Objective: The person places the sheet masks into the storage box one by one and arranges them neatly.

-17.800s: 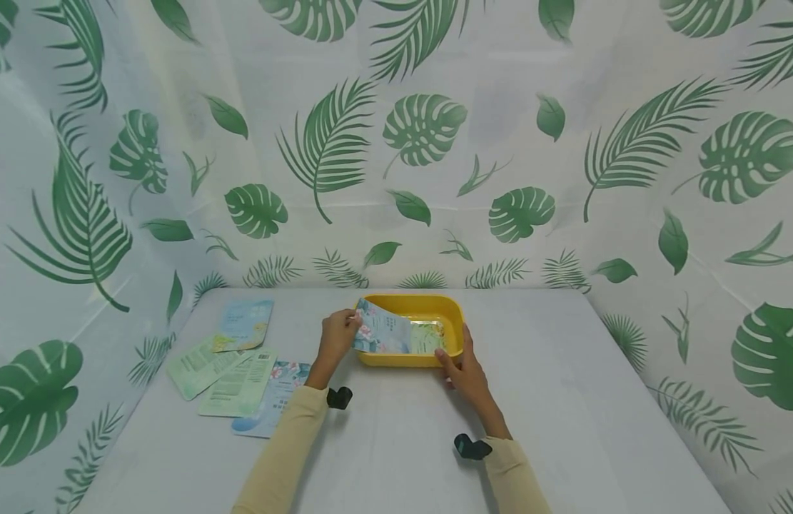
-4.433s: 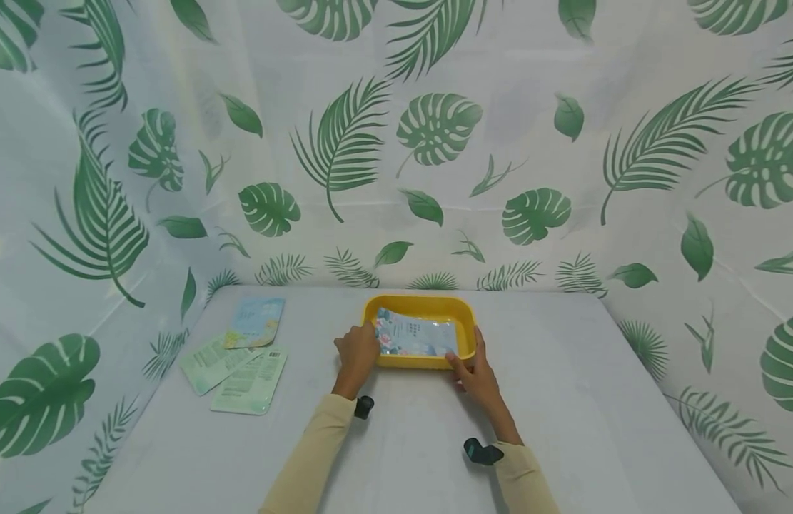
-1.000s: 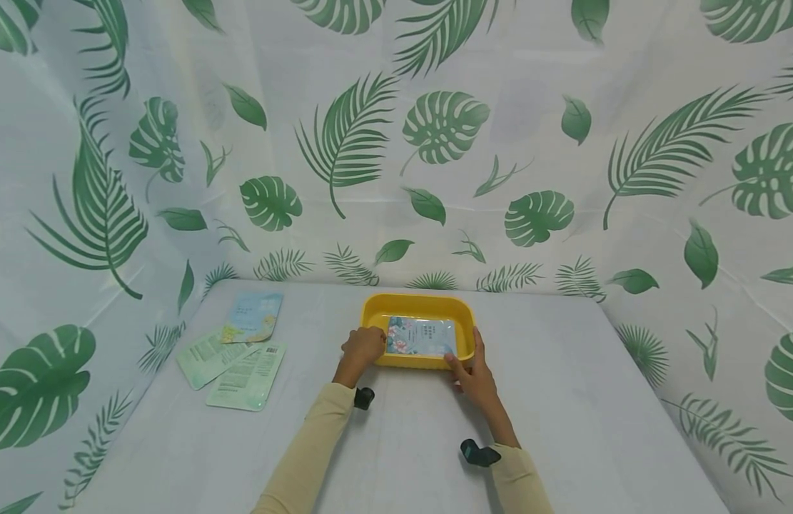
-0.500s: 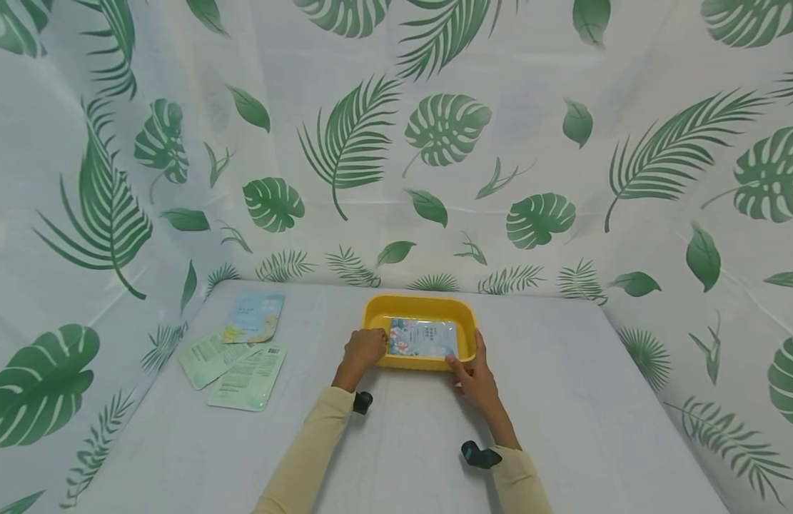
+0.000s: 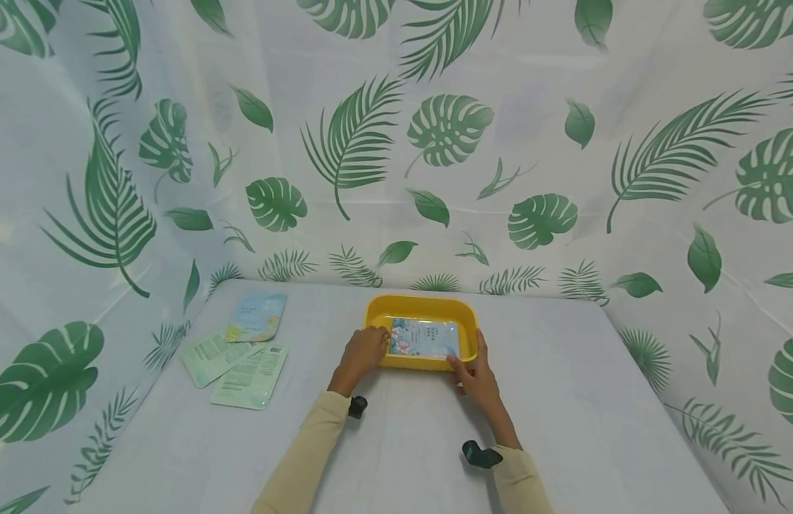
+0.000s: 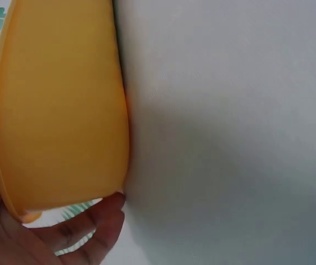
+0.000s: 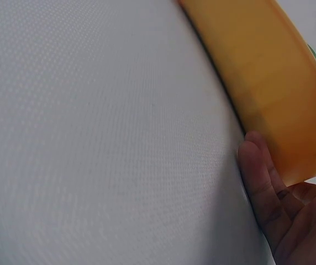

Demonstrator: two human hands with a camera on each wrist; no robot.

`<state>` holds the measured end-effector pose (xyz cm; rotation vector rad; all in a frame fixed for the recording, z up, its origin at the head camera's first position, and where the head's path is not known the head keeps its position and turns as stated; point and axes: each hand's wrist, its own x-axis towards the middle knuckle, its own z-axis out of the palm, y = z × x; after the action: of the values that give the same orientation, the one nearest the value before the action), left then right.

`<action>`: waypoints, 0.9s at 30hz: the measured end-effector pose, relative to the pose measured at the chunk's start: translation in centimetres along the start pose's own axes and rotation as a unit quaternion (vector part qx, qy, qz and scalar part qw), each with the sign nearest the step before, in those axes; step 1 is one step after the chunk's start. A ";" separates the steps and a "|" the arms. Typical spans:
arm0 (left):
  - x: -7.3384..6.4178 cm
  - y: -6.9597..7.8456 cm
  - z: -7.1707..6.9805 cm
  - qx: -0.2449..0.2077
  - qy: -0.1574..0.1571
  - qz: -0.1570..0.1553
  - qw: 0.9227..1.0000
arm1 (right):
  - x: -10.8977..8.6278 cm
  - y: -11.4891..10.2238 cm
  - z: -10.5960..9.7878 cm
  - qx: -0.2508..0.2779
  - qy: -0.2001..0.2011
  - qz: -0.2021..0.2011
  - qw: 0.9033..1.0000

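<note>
A yellow plastic basin [image 5: 422, 363] sits at the back middle of the table. Flat on its floor lies a blue sheet-mask packet [image 5: 425, 338] with pink flowers along its left side. My left hand [image 5: 365, 348] grips the basin's left end, its fingertips over the rim close to the packet's left edge; in the left wrist view, fingers curl against the outer wall. The right hand [image 5: 475, 375] holds the front right corner, thumb over the rim and fingers along the outside. In the right wrist view those fingertips reach low on the wall, right at the tabletop.
On the table's left lie a blue and yellow packet [image 5: 258, 315] and two pale green packets, one [image 5: 213, 357] partly under the other [image 5: 250, 378]. A white cloth with green leaves [image 5: 447, 128] hangs behind and on both sides. Dark cameras sit on both wrists.
The flowered packet on the table earlier is gone from there. The packet first lifted by my left hand, later lying tilted, now lies flat in the basin. Over the last second, little has moved.
</note>
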<state>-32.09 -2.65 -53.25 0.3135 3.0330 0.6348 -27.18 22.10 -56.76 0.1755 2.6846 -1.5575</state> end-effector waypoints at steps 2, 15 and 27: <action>-0.3 -0.3 -0.2 -0.016 0.000 0.014 1.000 | 0.1 0.1 0.0 0.003 0.000 -0.003 1.000; -0.6 -3.1 -1.2 -0.138 -0.077 0.123 0.980 | -0.2 0.2 0.0 0.010 -0.002 -0.004 1.000; -2.5 -5.5 -2.6 -0.234 0.008 0.098 0.967 | -0.1 0.1 -0.1 0.013 -0.002 -0.008 1.000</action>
<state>-30.87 -9.14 -53.06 0.5875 2.7620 1.3346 -27.08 22.27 -56.77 0.1510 2.6718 -1.5950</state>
